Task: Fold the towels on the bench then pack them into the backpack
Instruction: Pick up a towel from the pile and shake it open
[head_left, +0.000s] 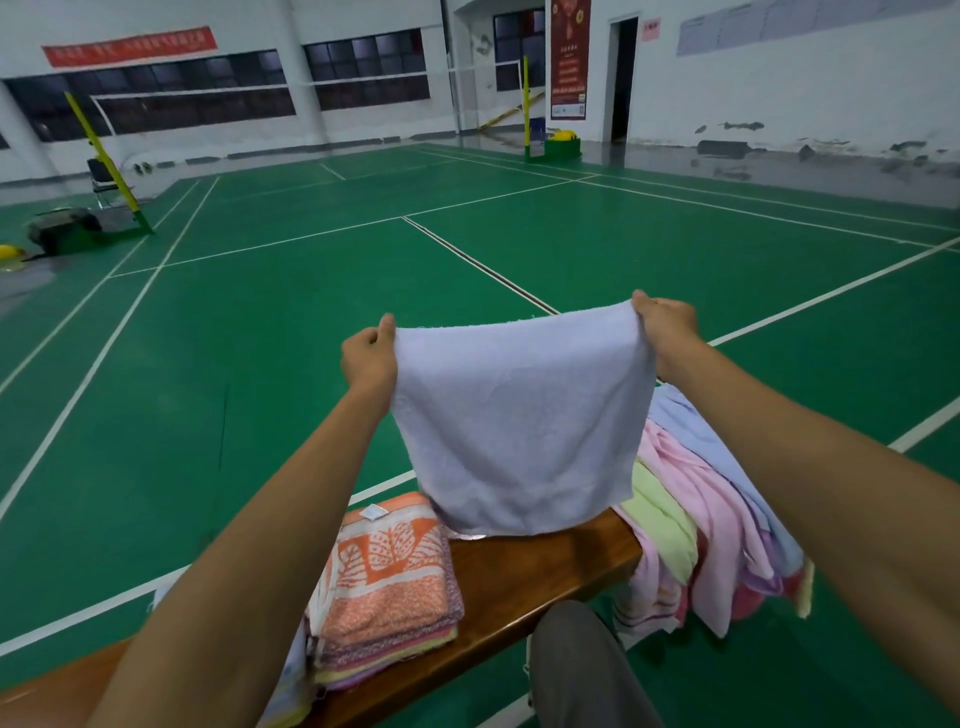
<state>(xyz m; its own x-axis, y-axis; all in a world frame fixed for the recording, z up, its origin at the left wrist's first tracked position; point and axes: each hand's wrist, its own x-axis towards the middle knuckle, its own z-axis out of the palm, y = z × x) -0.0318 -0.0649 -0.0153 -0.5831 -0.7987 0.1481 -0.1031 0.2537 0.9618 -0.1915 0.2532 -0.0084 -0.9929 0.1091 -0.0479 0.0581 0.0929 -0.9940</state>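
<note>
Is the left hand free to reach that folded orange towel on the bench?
Probably not yet: the left hand pinches a corner of the lilac towel, though the orange towel lies uncovered just below.

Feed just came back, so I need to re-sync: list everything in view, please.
held towel: one, pale lilac, hanging above the bench
bench: one, brown wood, foreground
folded stack: one, orange leaf-print on top, bench left
unfolded pile: one, pink, green, blue, draped over bench right
net posts: two, yellow, court sides
court floor: green, white lines
backpack: not identifiable
left hand: pinches the towel's left corner
right hand: pinches the right corner
</note>
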